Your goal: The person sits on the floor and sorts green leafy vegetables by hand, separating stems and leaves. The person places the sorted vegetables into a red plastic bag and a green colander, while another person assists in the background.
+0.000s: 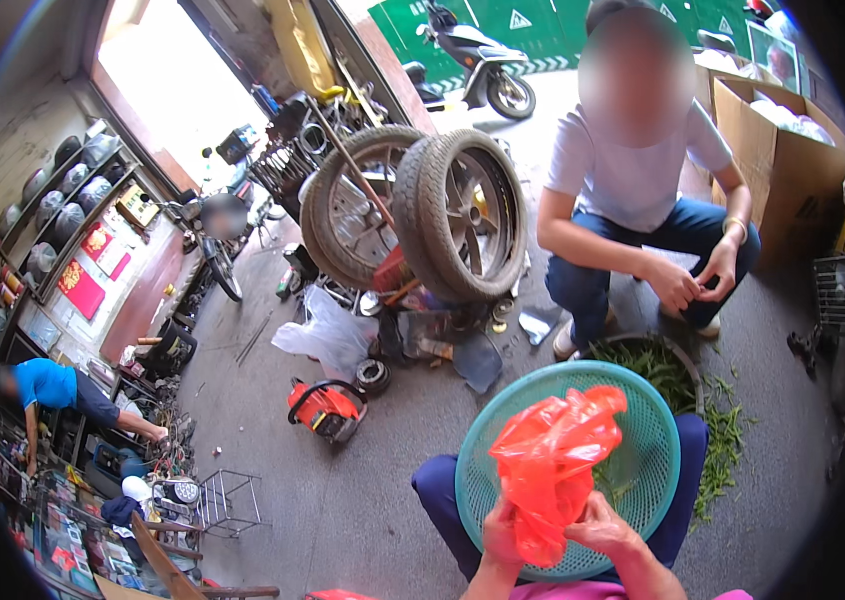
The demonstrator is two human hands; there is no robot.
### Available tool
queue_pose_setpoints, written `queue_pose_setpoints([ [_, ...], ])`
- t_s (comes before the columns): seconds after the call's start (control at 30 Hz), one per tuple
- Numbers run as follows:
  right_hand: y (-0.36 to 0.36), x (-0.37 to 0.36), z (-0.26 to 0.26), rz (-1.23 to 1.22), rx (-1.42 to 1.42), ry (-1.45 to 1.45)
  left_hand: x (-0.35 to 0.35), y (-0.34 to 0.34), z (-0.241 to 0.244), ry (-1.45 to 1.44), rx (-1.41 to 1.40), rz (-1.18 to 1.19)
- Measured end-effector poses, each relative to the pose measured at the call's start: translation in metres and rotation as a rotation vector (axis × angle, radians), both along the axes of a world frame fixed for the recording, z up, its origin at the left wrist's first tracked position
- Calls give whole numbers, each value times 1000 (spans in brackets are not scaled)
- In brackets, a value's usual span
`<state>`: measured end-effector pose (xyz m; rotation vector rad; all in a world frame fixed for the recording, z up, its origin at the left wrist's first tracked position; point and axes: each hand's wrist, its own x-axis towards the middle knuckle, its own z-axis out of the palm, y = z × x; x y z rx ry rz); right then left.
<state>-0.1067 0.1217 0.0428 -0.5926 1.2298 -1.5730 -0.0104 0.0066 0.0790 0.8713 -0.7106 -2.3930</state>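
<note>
A crumpled red plastic bag (554,465) is between my two hands, over a round teal plastic colander basket (651,442). My left hand (502,534) grips the bag's lower left side. On its lower right, the fingers of my right hand (601,525) pinch the plastic. The basket rests on my lap between my knees, and a few green bits show inside it behind the bag. What the bag contains, if anything, cannot be seen. Just beyond the basket stands a round basin (692,367) with green leafy stems (644,367), partly hidden by the basket's rim.
Loose greens (722,457) lie on the floor at right. A person (632,180) squats opposite, near a cardboard box (797,157). Motorcycle wheels (467,217), a white plastic bag (329,330) and an orange chainsaw body (325,411) stand ahead left. Another person (55,382) bends at far left.
</note>
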Motion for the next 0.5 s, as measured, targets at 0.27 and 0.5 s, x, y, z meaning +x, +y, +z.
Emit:
queue_pose_setpoints([
  [0.27, 41, -40, -16, -467, -62, -357, 32, -49, -15, -135, -559, -128],
  [0.5, 46, -55, 6, 50, 15, 46, 18, -41, 70, -74, -1922, -514],
])
